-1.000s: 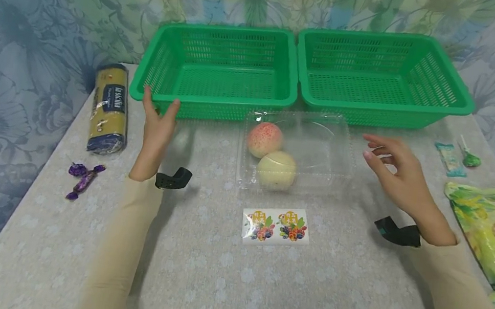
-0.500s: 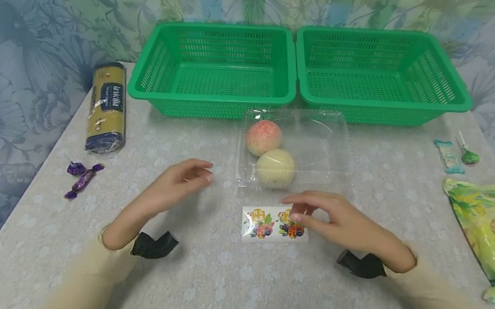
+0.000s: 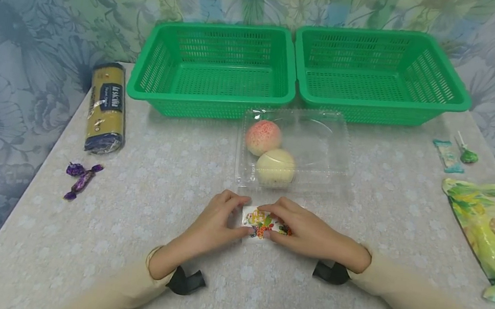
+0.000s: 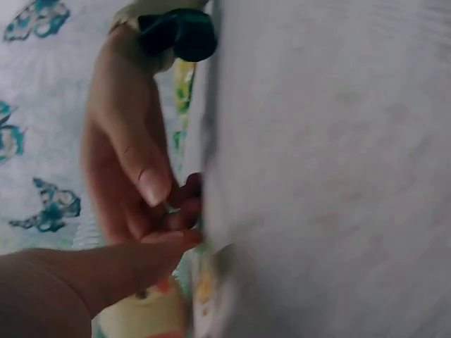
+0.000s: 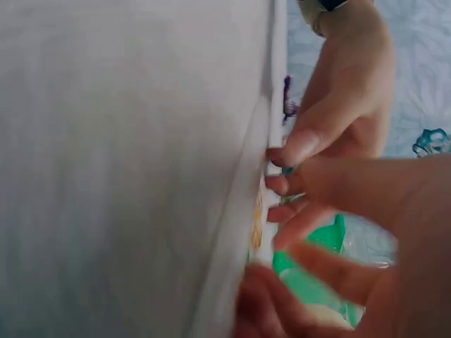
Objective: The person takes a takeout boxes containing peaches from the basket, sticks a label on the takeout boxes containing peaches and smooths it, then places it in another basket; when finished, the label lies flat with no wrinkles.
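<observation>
A white sheet of fruit-print labels (image 3: 262, 224) lies flat on the table, partly covered by both hands. My left hand (image 3: 217, 222) is at its left end, thumb tip at the near edge and bent fingers by the far corner. Over its right half lies my right hand (image 3: 308, 229), fingertips on the print and thumb near the front edge; its thumb and fingers are spread apart. The right wrist view shows the labels (image 5: 257, 220) edge-on between the fingers. Just beyond the hands, a clear plastic clamshell box (image 3: 322, 148) holds a pinkish peach (image 3: 263, 138) and a pale yellow fruit (image 3: 276, 166).
Two green baskets (image 3: 210, 99) (image 3: 383, 105) stand along the back. At left lie a rolled yellow-and-blue package (image 3: 107, 109) and purple-wrapped candies (image 3: 81, 183). On the right are a blue-wrapped candy (image 3: 448, 157), a green lollipop (image 3: 469, 156) and a green-yellow bag (image 3: 484, 230).
My left hand has left the left basket's rim and come right and nearer to the labels. From beside the clear box, my right hand has moved left onto them. The labels stay in place.
</observation>
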`<state>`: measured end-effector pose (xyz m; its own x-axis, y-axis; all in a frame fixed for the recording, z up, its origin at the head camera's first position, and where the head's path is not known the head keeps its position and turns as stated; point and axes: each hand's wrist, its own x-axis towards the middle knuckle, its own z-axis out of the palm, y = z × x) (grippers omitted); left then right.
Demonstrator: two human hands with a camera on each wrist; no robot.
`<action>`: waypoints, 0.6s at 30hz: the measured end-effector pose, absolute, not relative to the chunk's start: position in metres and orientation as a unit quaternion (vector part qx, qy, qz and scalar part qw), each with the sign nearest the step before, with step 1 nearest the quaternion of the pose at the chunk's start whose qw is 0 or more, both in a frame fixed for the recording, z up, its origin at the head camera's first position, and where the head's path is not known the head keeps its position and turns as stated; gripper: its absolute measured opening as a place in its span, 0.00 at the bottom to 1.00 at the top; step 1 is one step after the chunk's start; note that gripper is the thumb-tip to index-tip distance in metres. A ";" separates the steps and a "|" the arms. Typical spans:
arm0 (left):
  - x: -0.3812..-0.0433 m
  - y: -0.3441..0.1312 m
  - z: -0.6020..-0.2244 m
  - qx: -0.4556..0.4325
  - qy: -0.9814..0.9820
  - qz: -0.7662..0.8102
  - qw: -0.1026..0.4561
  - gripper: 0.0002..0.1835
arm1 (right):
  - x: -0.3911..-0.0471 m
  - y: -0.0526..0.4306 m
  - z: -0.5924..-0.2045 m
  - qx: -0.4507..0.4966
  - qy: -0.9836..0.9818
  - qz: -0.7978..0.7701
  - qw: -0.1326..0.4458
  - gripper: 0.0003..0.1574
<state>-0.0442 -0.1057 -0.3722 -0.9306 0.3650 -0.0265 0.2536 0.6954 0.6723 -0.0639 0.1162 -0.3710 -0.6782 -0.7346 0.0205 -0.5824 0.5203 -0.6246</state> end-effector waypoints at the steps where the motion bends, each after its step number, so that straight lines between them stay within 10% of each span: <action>1: -0.044 -0.104 -0.374 0.167 0.922 0.344 0.067 0.30 | -0.064 0.115 -0.373 -0.373 0.867 -0.308 0.120 0.28; 18: -0.043 -0.095 -0.380 0.149 0.934 0.322 0.037 0.27 | -0.066 0.114 -0.383 -0.329 0.865 -0.356 0.130 0.29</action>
